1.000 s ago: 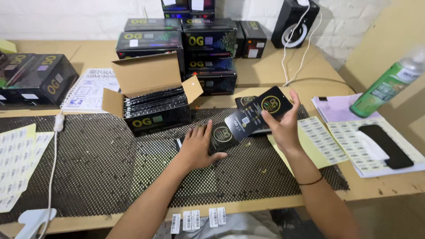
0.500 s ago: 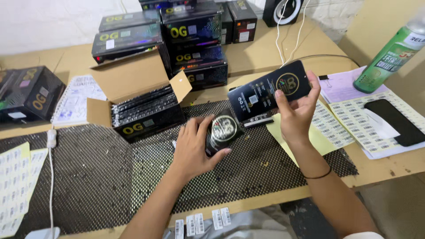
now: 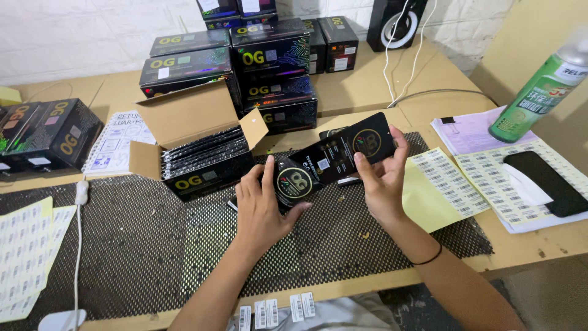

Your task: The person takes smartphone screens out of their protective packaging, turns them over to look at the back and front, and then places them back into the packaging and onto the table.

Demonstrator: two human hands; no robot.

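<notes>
Mid-frame, the left hand (image 3: 263, 205) grips a small black packet (image 3: 294, 184), half hiding it; the right hand (image 3: 383, 181) pinches a black card (image 3: 346, 147), its lower edge covered.

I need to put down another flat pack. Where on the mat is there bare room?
Bare black mesh mat lies between the white cable and the left hand. Crowded: the open cardboard box and the barcode label sheets.

Wooden table (image 3: 367, 92), black mesh mat (image 3: 122, 245), stacked black boxes (image 3: 269, 55), label sheets (image 3: 478, 178)
</notes>
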